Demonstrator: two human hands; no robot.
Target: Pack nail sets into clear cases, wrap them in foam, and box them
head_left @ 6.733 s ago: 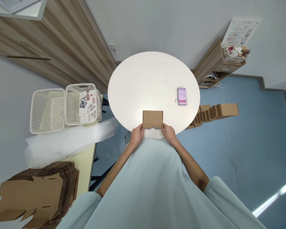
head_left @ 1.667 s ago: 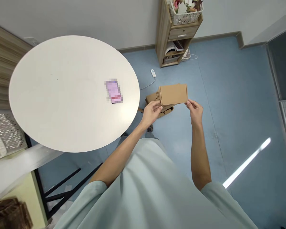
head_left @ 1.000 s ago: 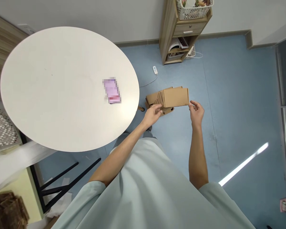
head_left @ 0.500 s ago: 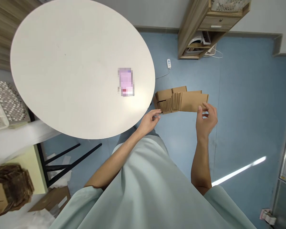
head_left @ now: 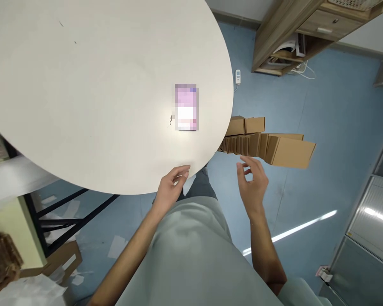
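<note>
My left hand (head_left: 174, 187) hovers by the near rim of the white round table (head_left: 108, 97); its fingers are stretched forward, loosely bent, with nothing visible in them. Above the floor to the right of the table is my right hand (head_left: 252, 182), fingers curved towards the thumb with a gap between, also holding nothing that I can see. Just beyond it, a row of brown cardboard boxes (head_left: 293, 152) stands on the floor, partly hidden behind the table edge. A blurred-out pink and white rectangular item (head_left: 185, 108) lies on the table, beyond my left hand.
A wooden cabinet (head_left: 287, 38) with a drawer and shelves stands against the far wall. A small white device (head_left: 238, 77) with a cord lies on the blue floor (head_left: 332, 140). At lower left are black metal legs (head_left: 64, 223) and a cardboard box (head_left: 64, 259).
The view has shifted closer to the table. Both hands have drawn back towards my body, the right one moving away from the cardboard boxes and nearer to the left.
</note>
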